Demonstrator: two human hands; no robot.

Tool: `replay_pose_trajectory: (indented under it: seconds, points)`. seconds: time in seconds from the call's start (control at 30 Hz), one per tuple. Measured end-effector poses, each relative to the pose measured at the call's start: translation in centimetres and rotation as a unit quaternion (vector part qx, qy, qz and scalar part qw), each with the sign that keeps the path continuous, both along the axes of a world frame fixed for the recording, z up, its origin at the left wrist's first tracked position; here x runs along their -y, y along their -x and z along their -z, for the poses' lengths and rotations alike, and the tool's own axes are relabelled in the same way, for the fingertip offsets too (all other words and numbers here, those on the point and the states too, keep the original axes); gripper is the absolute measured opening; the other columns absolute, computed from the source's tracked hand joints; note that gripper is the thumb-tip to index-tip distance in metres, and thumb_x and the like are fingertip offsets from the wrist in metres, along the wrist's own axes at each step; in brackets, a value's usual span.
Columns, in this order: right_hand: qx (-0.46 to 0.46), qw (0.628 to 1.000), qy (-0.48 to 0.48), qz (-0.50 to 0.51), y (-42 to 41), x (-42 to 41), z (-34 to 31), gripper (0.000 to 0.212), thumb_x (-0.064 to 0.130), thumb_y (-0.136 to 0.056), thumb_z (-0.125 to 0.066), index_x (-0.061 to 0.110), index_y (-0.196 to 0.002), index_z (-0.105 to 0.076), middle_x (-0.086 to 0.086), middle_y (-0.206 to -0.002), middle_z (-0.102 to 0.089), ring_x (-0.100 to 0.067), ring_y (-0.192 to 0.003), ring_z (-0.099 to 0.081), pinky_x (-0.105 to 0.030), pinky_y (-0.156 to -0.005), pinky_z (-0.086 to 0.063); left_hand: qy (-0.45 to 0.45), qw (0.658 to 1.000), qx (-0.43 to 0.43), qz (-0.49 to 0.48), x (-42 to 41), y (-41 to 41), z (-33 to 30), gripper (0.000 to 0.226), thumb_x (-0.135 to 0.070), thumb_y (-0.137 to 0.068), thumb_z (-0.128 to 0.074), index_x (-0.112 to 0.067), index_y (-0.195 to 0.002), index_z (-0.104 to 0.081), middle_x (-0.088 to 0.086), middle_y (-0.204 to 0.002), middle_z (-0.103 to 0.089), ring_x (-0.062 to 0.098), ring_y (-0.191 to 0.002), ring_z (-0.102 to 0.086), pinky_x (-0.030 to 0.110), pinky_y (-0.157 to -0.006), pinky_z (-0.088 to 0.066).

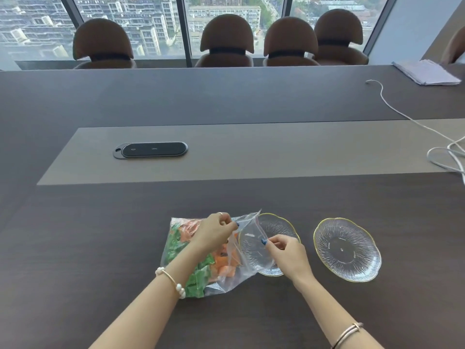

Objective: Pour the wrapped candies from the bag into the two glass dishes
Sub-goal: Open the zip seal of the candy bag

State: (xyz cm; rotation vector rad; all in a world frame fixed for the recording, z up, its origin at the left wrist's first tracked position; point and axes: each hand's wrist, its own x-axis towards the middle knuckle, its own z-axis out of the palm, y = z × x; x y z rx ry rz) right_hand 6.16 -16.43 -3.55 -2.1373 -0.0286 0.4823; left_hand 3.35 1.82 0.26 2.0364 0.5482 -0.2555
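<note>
A clear zip bag (227, 278) full of green and orange wrapped candies (198, 275) lies on the dark table. Its mouth end rests over the left glass dish (279, 226), a ribbed clear dish with a gold rim. My left hand (216, 231) pinches the far side of the bag's mouth. My right hand (286, 253) pinches the near side of the mouth, over that dish. The right glass dish (347, 249) stands empty, a little apart to the right.
A black oval device (151, 150) lies on the grey centre panel of the table. A white cable (442, 149) coils at the right edge. A stack of papers (427, 71) sits far right. Several brown chairs (226, 41) line the far side by the windows.
</note>
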Motion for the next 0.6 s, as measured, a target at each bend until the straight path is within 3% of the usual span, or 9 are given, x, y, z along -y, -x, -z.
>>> replay_pose_trajectory:
  seconds: [0.1,0.17,0.27,0.37,0.43,0.47,0.53,0.6]
  points:
    - [0.019,0.999,0.036,0.028,-0.3,0.6,0.4,0.017,0.026,-0.079,-0.062,0.016,-0.071,-0.072,0.002,-0.067,-0.07,-0.017,-0.072,-0.064,-0.031,-0.068,-0.048,0.004,0.998,0.046,-0.034,-0.7,0.0,-1.3,0.018,-0.019,-0.079,-0.052,-0.014,-0.061,-0.051,0.0,-0.055,-0.047,0.013,-0.048,-0.049,0.017,-0.039,-0.039]
    - [-0.002,0.998,0.039,0.049,-0.4,1.4,0.9,0.017,0.026,-0.077,-0.062,0.018,-0.066,-0.071,0.002,-0.063,-0.069,-0.02,-0.071,-0.065,-0.032,-0.069,-0.048,0.036,0.994,0.085,-0.063,-2.0,0.2,-2.2,0.016,-0.022,-0.073,-0.052,-0.013,-0.059,-0.052,-0.001,-0.054,-0.047,0.015,-0.05,-0.046,0.021,-0.045,-0.041]
    - [-0.014,0.998,0.013,0.064,0.0,1.5,1.1,0.007,0.026,-0.074,-0.068,0.022,-0.079,-0.07,0.005,-0.075,-0.069,-0.017,-0.081,-0.065,-0.029,-0.073,-0.046,0.049,0.998,0.045,-0.009,-2.6,0.9,-2.7,0.023,-0.033,-0.076,-0.059,-0.014,-0.064,-0.059,-0.008,-0.054,-0.054,0.011,-0.051,-0.049,0.027,-0.053,-0.044]
    - [0.07,0.996,-0.015,0.062,0.5,0.5,0.2,0.026,0.021,-0.07,-0.07,0.026,-0.095,-0.064,0.009,-0.09,-0.058,-0.014,-0.09,-0.056,-0.027,-0.08,-0.043,0.098,0.995,0.015,0.003,-2.2,1.3,-2.3,0.042,-0.057,-0.076,-0.056,-0.016,-0.072,-0.065,-0.008,-0.065,-0.059,0.01,-0.055,-0.05,0.022,-0.052,-0.043]
    - [0.106,0.991,-0.058,0.059,0.6,-0.3,-1.4,0.011,0.022,-0.073,-0.066,0.027,-0.083,-0.066,0.012,-0.082,-0.061,-0.008,-0.082,-0.057,-0.024,-0.075,-0.043,0.122,0.992,0.026,-0.035,-3.1,1.6,-1.4,0.042,-0.055,-0.08,-0.052,-0.016,-0.074,-0.065,-0.004,-0.07,-0.058,0.011,-0.058,-0.051,0.024,-0.055,-0.042]
    - [0.096,0.992,-0.073,0.043,0.6,-0.8,-2.3,0.005,0.025,-0.077,-0.064,0.027,-0.072,-0.066,0.014,-0.069,-0.064,-0.003,-0.071,-0.057,-0.019,-0.068,-0.042,0.104,0.992,0.029,-0.061,-4.0,2.0,-0.5,0.036,-0.05,-0.083,-0.052,-0.017,-0.074,-0.063,-0.002,-0.072,-0.06,0.011,-0.06,-0.053,0.024,-0.057,-0.043]
    - [0.052,0.996,-0.076,-0.005,0.3,-1.7,-3.7,0.027,0.037,-0.082,-0.062,0.026,-0.058,-0.06,0.018,-0.046,-0.056,0.003,-0.051,-0.052,-0.011,-0.052,-0.037,-0.03,0.994,-0.006,-0.103,-6.3,3.0,1.9,0.023,-0.039,-0.086,-0.052,-0.018,-0.083,-0.061,0.004,-0.088,-0.066,0.018,-0.079,-0.06,0.031,-0.067,-0.045]
    - [0.037,0.998,-0.041,-0.032,0.0,-2.6,-4.2,0.03,0.049,-0.075,-0.065,0.022,-0.063,-0.064,0.017,-0.047,-0.056,0.01,-0.051,-0.053,-0.007,-0.052,-0.038,-0.167,0.972,-0.099,-0.132,-8.4,4.7,4.4,0.03,-0.037,-0.087,-0.049,-0.015,-0.107,-0.057,0.014,-0.116,-0.059,0.032,-0.11,-0.051,0.039,-0.089,-0.043]
